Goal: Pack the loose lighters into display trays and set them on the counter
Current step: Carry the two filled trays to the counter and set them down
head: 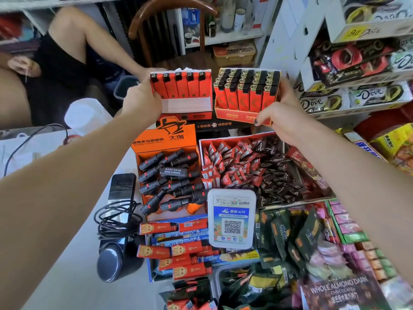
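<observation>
My left hand (143, 100) grips the part-filled display tray (186, 95); my right hand (276, 118) grips the full tray (247, 95), both atop the black box (214, 125). I'd set them level, side by side. Loose lighters (178, 249) wait nearer on the bench.

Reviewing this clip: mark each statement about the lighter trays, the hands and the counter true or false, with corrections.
1. The left hand grips the part-filled tray. True.
2. The part-filled tray holds three rows of lighters. False: one back row shows; its front is empty.
3. The right hand holds the full tray. True.
4. No loose lighters remain. False: red loose lighters lie on the blue box nearer the camera.
5. The QR payment sign stands right of the black torch lighter box. True.
</observation>
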Tool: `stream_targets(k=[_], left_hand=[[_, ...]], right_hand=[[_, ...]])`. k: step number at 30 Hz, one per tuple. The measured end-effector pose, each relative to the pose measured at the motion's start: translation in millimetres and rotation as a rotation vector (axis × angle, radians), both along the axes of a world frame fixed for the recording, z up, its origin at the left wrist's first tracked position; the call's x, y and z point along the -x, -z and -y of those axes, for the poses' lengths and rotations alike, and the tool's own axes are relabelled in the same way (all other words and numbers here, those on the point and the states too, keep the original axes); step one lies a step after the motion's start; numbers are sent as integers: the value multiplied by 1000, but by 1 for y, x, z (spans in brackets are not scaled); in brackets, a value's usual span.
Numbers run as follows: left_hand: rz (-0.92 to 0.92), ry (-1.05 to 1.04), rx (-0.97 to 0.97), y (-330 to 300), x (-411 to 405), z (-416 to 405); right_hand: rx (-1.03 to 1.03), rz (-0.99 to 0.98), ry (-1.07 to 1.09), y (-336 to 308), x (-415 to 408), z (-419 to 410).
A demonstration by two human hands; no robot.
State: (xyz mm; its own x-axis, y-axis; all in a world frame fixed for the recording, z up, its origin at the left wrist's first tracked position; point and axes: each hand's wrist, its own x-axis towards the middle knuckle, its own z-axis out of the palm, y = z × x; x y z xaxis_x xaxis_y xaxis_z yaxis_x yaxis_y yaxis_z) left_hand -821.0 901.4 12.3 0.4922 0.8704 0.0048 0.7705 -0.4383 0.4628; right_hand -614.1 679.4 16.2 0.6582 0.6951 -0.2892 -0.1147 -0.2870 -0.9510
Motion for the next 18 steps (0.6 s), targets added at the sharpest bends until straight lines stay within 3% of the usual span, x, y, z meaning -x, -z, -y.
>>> stream_targets(k=[8, 12, 18], left_hand=[[53, 29, 255, 0, 5, -2], [24, 57, 246, -2, 5, -1], [69, 48, 318, -1, 8, -4]], right_hand=[[166, 174, -18, -2, -15, -18], [277, 282, -18, -5, -16, -21], [261, 295, -5, -4, -17, -20]])
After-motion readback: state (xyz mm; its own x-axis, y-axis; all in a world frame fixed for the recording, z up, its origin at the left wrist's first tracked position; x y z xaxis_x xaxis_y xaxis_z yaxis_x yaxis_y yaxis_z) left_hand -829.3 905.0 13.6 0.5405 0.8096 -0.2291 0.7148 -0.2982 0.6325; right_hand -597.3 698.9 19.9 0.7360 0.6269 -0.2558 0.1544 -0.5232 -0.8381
